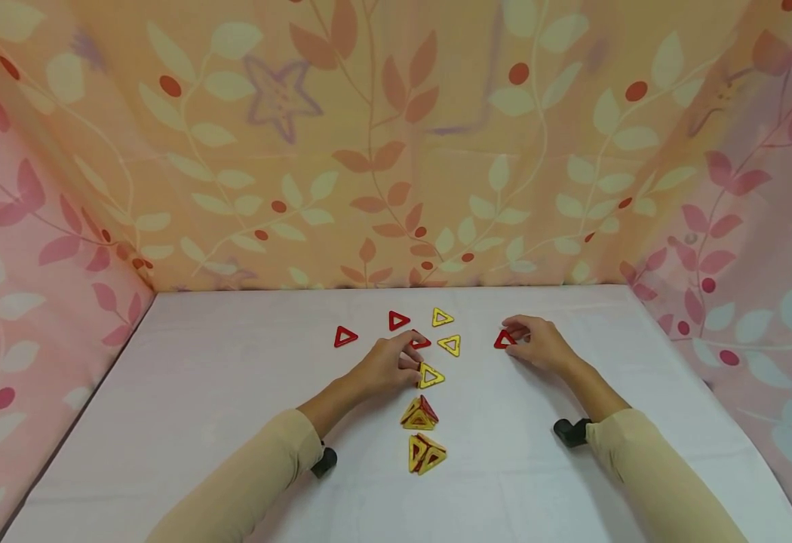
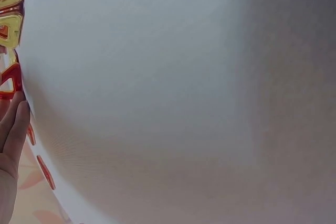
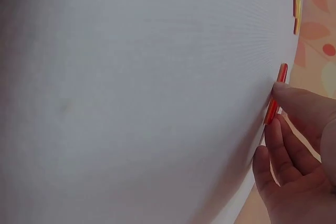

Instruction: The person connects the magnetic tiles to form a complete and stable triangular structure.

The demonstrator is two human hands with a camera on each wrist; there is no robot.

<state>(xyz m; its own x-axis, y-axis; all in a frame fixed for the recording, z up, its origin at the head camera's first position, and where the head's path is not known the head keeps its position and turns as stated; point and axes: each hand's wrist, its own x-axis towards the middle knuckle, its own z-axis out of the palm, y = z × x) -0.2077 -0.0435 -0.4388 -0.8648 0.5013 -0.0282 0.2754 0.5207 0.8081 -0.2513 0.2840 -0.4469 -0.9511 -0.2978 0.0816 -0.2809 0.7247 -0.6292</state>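
Note:
In the head view my left hand [image 1: 388, 366] pinches the left edge of a hollow yellow triangular tile [image 1: 431, 383]. A red triangular tile [image 2: 18, 75] stands at its fingertips in the left wrist view. My right hand [image 1: 537, 343] holds a red triangular tile [image 1: 498, 341] between thumb and fingers, close over the table on the right. Its thumb lies on one face of this tile in the right wrist view. Another red triangular tile [image 1: 425, 345] lies just beyond the left fingers, partly covered by them.
Nearer me stand two small red-and-yellow pyramids, one [image 1: 419, 415] behind the other [image 1: 426, 454]. Farther back lie two red triangular tiles, a left one [image 1: 338, 337] and a middle one [image 1: 391, 320], and two yellow ones, a far one [image 1: 434, 317] and a nearer one [image 1: 458, 345]. Patterned cloth [image 1: 396, 226] walls the white table [image 1: 233, 452].

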